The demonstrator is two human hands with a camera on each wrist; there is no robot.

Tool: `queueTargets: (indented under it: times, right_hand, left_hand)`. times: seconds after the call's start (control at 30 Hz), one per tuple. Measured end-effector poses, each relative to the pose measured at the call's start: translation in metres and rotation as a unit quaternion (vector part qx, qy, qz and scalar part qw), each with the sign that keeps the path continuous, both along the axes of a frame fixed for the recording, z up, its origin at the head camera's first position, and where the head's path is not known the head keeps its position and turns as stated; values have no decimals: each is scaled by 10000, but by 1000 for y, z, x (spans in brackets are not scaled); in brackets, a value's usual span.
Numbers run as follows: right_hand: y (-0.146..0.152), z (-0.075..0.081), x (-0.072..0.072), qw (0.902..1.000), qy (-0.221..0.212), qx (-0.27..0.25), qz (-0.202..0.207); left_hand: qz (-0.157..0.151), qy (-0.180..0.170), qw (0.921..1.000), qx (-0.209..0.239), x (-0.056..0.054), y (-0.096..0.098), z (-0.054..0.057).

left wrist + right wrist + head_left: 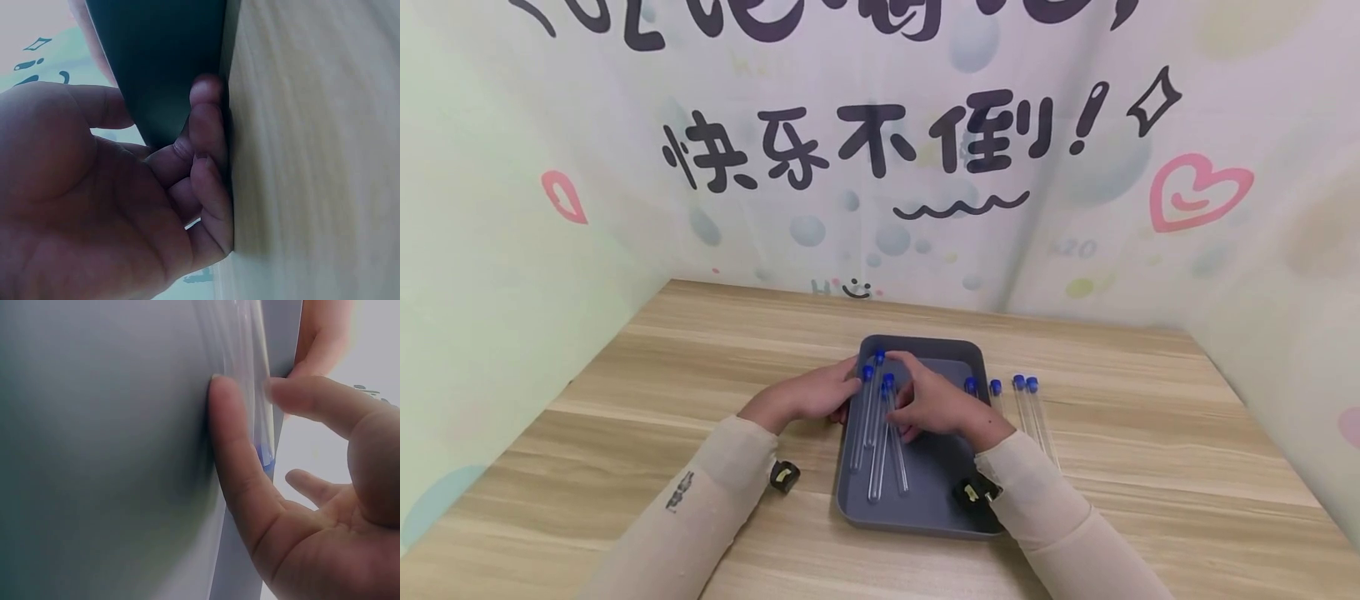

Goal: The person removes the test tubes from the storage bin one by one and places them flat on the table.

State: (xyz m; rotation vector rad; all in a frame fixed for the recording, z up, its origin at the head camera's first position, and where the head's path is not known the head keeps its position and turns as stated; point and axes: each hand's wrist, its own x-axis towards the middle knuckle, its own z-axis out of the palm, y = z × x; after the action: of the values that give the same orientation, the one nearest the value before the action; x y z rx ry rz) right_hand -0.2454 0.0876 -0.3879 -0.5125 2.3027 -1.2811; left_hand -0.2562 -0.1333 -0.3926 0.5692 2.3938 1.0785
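A dark grey tray (936,475) lies on the table, with several clear test tubes (876,479) with blue caps along its left side. My left hand (820,392) grips the tray's left wall, thumb at the rim; in the left wrist view its fingers (206,131) curl low against the outer wall. Inside the tray, my right hand (936,400) pinches a blue-capped tube (901,471) that slants across the others. The right wrist view shows tubes (262,419) between thumb and finger, their contact partly blurred.
More blue-capped tubes (1033,408) lie right of the tray, partly behind my right forearm. One blue cap (971,385) shows near the tray's right wall. A printed cloth wall (880,242) stands behind the wooden table (760,333), with pale walls at both sides.
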Motion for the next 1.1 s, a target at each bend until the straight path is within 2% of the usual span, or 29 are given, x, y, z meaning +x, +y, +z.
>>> queueTargets:
  times: [0.5, 1.1]
  right_hand:
    - [1, -1, 0, 9998, -175, -67, -66]
    - [3, 3, 0, 9998, 74, -134, -160]
  left_hand:
    - [-11, -24, 9999, 104, 0, 1, -1]
    - [40, -90, 9998, 147, 0, 0, -3]
